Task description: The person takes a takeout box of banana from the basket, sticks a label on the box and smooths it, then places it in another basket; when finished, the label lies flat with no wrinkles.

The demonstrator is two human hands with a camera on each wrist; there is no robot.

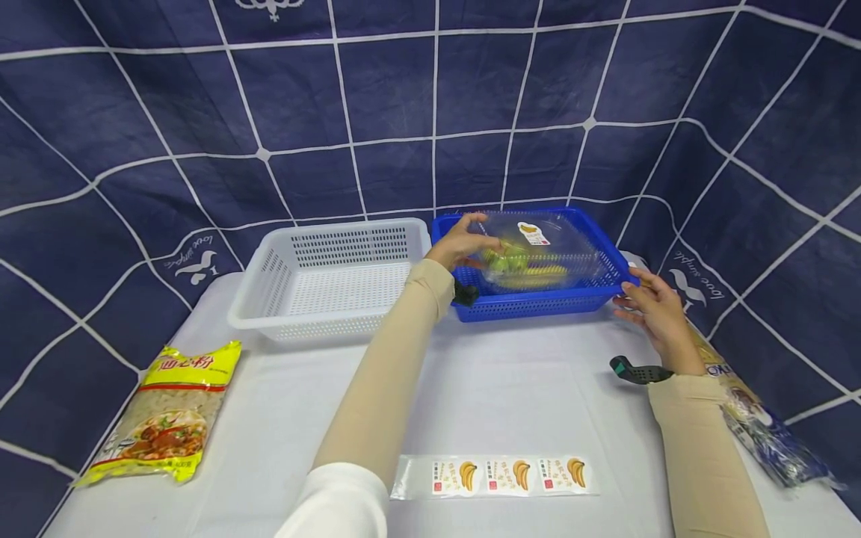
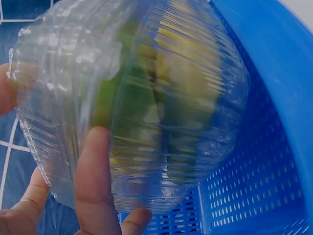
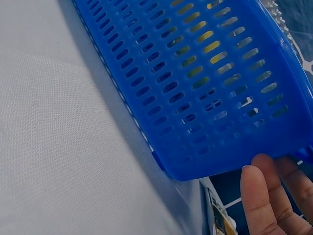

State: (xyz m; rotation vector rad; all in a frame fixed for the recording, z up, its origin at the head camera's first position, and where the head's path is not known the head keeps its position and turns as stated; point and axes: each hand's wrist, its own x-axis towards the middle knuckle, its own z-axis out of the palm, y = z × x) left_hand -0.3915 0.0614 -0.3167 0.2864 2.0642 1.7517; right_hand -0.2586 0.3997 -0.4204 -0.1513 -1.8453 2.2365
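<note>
A clear plastic clamshell box (image 1: 572,250) with green and yellow fruit (image 1: 514,261) inside lies tilted in the blue basket (image 1: 538,305). On its lid is a banana sticker (image 1: 534,233). My left hand (image 1: 460,245) grips the box's left end, thumb and fingers spread round the ribbed plastic (image 2: 195,88). At the basket's right end, my right hand (image 1: 655,310) holds the rim; in the right wrist view its fingertips (image 3: 257,188) meet the basket's corner (image 3: 210,161). Part of the right hand's fingers is hidden behind that rim.
A white basket (image 1: 269,323) stands left of the blue one. A yellow food packet (image 1: 168,411) lies at the left, another packet (image 1: 747,407) at the right beside my forearm. Near the front is a strip of banana stickers (image 1: 498,477). A blue curtain (image 1: 383,90) hangs behind.
</note>
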